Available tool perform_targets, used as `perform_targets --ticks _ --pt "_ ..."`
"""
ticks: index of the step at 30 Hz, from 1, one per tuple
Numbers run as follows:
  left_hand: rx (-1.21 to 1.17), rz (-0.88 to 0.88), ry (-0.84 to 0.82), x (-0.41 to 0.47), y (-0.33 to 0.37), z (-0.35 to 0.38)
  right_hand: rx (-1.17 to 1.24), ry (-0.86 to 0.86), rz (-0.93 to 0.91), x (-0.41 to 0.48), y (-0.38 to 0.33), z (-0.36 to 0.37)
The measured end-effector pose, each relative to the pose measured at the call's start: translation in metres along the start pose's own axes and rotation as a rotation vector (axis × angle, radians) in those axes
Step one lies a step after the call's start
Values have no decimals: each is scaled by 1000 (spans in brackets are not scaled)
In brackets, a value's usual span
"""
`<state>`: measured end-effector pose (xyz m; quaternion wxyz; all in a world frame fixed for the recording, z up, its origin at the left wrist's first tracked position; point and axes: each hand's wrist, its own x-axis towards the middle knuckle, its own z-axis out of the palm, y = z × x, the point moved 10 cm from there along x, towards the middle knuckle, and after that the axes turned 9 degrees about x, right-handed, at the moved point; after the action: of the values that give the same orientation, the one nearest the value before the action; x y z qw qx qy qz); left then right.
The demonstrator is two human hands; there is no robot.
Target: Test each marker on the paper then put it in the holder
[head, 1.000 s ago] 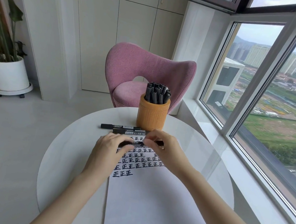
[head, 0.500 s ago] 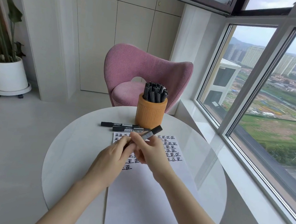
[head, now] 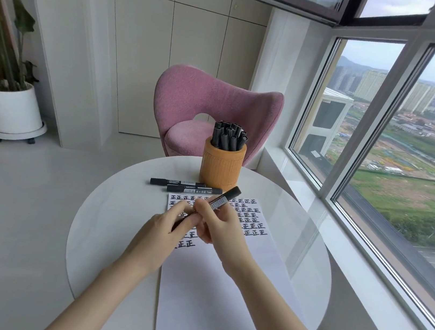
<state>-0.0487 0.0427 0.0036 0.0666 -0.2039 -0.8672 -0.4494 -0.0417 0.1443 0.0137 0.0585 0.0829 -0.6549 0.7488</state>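
Observation:
A black marker is held tilted above the paper, its far end pointing up and right toward the holder. My right hand grips its barrel. My left hand pinches its near end, where the cap is. Below lies a long white paper with rows of black characters at its far end. An orange cylindrical holder stands beyond the paper, filled with several black markers. Two more black markers lie flat on the table, left of the holder.
The round white table stands by a large window on the right. A pink chair is behind the table. A potted plant is on the floor at far left.
Both hands lifted the marker off the paper and tilted it up to the right. In the latest half second the pose has hardly changed.

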Motion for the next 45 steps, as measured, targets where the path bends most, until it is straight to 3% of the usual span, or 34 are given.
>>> perform_targets --ticks 8,11,15,21,45 --pt "-224 -75 66 0 -31 -14 155 300 84 -6 7 -49" --pt "-183 -65 82 -2 -39 -14 74 294 155 -12 20 -54" --pt "-196 -99 162 -6 -51 -16 -184 305 108 -14 24 -52" --pt "-193 -86 164 -6 -48 -14 -326 385 31 -13 23 -55" --pt "-80 -114 163 -7 -51 -10 -398 380 -35 -14 21 -48"
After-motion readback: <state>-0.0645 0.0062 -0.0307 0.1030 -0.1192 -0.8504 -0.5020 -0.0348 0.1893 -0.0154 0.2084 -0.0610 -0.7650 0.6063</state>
